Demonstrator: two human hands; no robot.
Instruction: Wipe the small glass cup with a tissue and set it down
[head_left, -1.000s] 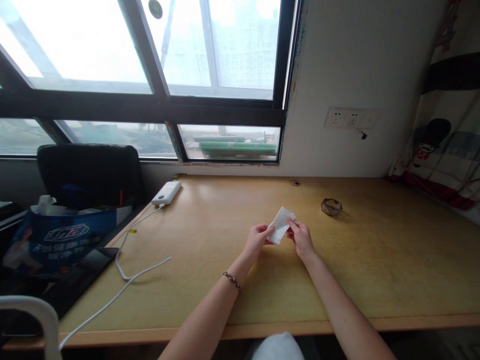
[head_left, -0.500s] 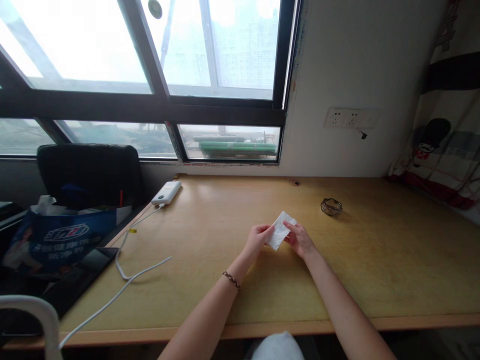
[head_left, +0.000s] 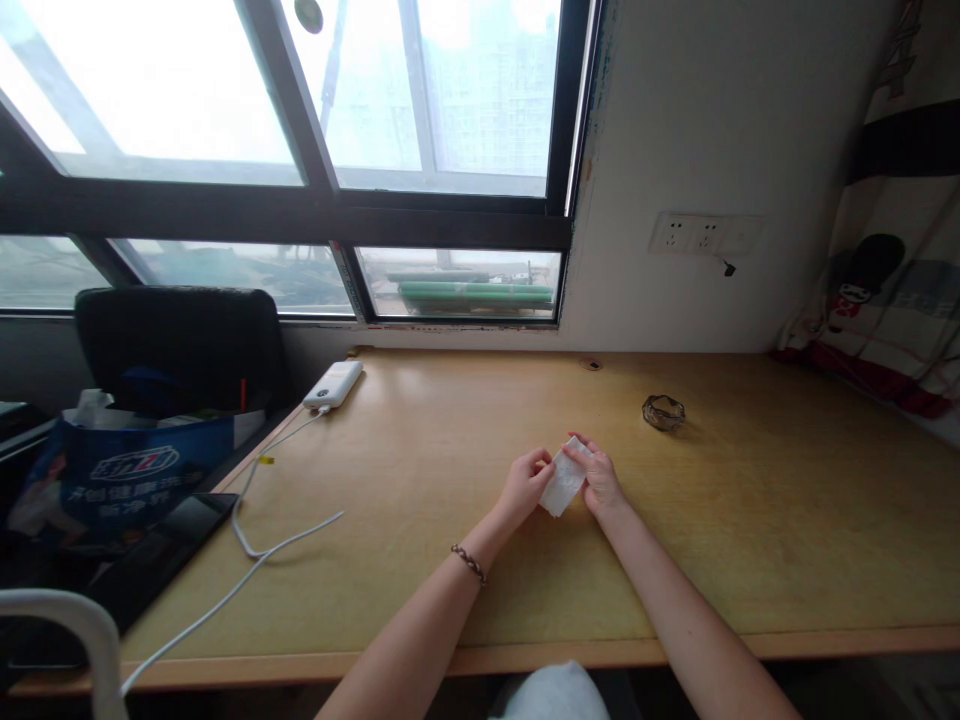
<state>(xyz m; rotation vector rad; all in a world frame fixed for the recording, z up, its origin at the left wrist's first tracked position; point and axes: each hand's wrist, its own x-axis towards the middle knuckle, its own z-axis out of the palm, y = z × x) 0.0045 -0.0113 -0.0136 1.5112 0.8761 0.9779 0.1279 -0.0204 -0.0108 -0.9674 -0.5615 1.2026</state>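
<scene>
A folded white tissue [head_left: 564,484] is held between my two hands, above the front middle of the wooden desk [head_left: 420,430]. My left hand [head_left: 528,480] pinches its left edge with thumb and fingers; a braided bracelet [head_left: 469,564] circles that wrist. My right hand [head_left: 600,478] grips the tissue's right side, thumb on top and fingers curled behind it. The fingers under the tissue are partly hidden.
Farther back on the right stands a small glass ashtray-like bowl [head_left: 664,412]. At the desk's left edge lies a white power bank [head_left: 333,386] with a white cable [head_left: 262,555]. A dark chair [head_left: 180,345] holding a blue bag [head_left: 142,470] stands left of the desk.
The tissue looks narrower and has tilted, with its lower end nearer me. My left fingers have shifted up its edge, and my right hand has closed farther around it.
</scene>
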